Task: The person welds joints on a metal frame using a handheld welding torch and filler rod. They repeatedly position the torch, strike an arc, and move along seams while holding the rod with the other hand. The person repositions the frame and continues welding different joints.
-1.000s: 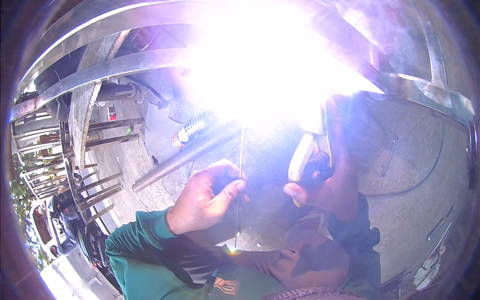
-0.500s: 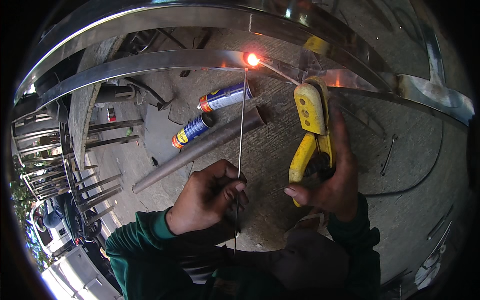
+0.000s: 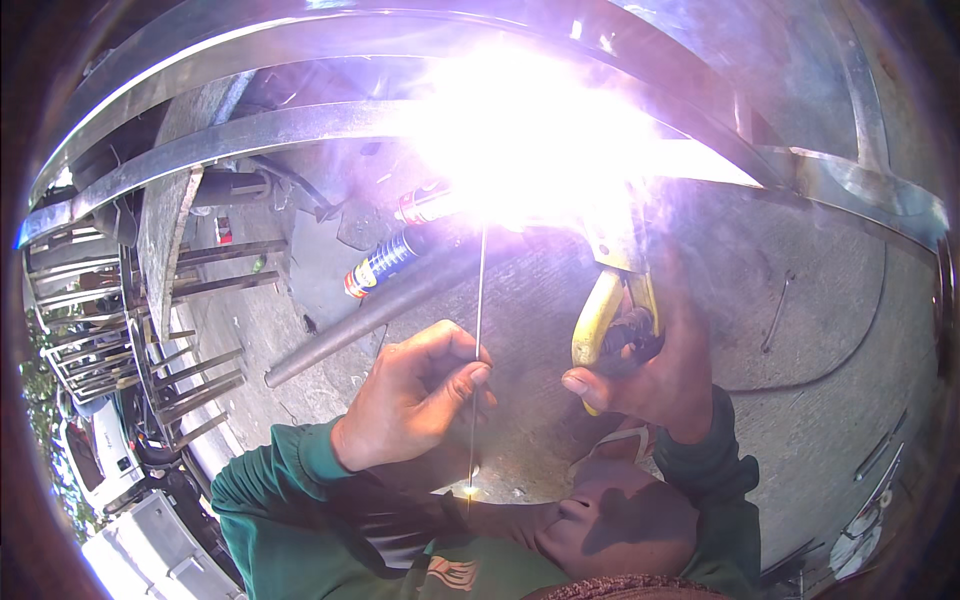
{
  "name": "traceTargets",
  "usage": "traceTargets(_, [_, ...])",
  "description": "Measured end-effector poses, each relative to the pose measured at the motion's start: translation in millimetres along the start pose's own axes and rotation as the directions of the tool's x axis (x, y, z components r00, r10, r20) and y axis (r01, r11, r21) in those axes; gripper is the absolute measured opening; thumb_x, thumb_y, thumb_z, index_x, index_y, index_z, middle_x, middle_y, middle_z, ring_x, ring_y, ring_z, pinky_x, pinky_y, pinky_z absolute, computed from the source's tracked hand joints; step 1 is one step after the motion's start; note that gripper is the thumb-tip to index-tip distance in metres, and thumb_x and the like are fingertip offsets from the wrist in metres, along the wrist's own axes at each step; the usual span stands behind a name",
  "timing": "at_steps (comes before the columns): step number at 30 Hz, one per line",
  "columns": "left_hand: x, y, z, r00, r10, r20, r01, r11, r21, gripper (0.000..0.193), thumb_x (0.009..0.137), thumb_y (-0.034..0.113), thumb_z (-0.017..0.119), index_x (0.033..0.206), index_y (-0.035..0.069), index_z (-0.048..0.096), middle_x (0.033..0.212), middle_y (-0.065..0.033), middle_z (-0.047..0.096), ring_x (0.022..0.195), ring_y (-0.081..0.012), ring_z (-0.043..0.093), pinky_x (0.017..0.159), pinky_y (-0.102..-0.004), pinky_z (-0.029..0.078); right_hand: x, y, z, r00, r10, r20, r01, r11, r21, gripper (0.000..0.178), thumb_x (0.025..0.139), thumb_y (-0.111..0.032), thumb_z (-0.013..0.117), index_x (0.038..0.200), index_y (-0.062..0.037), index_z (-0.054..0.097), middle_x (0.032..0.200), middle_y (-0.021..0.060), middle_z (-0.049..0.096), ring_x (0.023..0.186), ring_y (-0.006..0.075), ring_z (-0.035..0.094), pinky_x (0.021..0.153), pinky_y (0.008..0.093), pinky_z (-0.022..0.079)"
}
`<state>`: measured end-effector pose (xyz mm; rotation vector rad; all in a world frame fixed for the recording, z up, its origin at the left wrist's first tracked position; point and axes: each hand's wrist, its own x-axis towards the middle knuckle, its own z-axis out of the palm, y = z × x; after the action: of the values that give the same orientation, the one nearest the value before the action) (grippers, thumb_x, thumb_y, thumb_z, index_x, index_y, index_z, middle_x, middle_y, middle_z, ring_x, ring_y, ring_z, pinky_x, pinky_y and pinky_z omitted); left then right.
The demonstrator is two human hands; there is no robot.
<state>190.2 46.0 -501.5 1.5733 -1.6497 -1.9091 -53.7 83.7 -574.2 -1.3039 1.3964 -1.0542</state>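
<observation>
My left hand pinches a thin metal rod between thumb and fingers. The rod stands nearly upright, its upper end lost in a white glare. My right hand is wrapped round a yellow welding electrode holder; its head is partly washed out and the electrode is hidden. A blinding welding arc burns above both hands, at a shiny flat metal bar. The joint itself cannot be seen through the light. Behind it curves a wider polished metal rail.
Below the bar, a blue spray can, a second can half lost in glare and a long metal pipe lie on the concrete floor. Metal grating stands at left. A cable curves across the right side.
A small orange glow at the bar has become a large white arc with haze around it. The electrode holder has shifted slightly down and left. My left hand keeps its hold on the rod.
</observation>
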Motion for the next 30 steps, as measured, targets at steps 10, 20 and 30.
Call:
traceTargets(10, [-26.2, -7.9, 25.0, 0.997, -0.078, 0.020, 0.080, 0.991, -0.103, 0.009, 0.098, 0.005, 0.055, 0.100, -0.002, 0.051, 0.083, -0.0087, 0.064, 0.077, -0.0133, 0.067, 0.064, -0.0261, 0.053, -17.3, 7.4, -8.0, 0.944, -0.328, -0.033, 0.330, 0.933, 0.147, 0.117, 0.062, -0.026, 0.090, 0.151, 0.0038, 0.020, 0.146, 0.0277, 0.040, 0.133, 0.0370, 0.045, 0.106, 0.0418, 0.042])
traceTargets(20, [-23.7, -6.8, 21.9, 0.997, -0.076, 0.033, 0.078, 0.994, -0.078, 0.013, 0.099, 0.010, 0.054, 0.101, -0.002, 0.049, 0.079, -0.0113, 0.066, 0.071, -0.0181, 0.069, 0.061, -0.0278, 0.057, -13.3, 5.5, -2.6, 0.944, -0.330, -0.023, 0.331, 0.942, 0.065, 0.116, 0.061, -0.027, 0.090, 0.150, 0.0043, 0.023, 0.142, 0.0256, 0.045, 0.128, 0.0324, 0.051, 0.100, 0.0381, 0.048])
traceTargets(30, [-25.4, -6.8, 23.7, 0.996, -0.089, 0.002, 0.088, 0.976, -0.197, 0.006, 0.097, 0.001, 0.055, 0.100, -0.002, 0.051, 0.088, -0.0069, 0.062, 0.080, -0.0122, 0.067, 0.068, -0.0259, 0.052, -12.2, 5.8, -4.8, 0.943, -0.333, -0.020, 0.333, 0.936, 0.112, 0.115, 0.061, -0.024, 0.090, 0.151, 0.0021, 0.022, 0.145, 0.0264, 0.041, 0.131, 0.0345, 0.048, 0.105, 0.0407, 0.043])
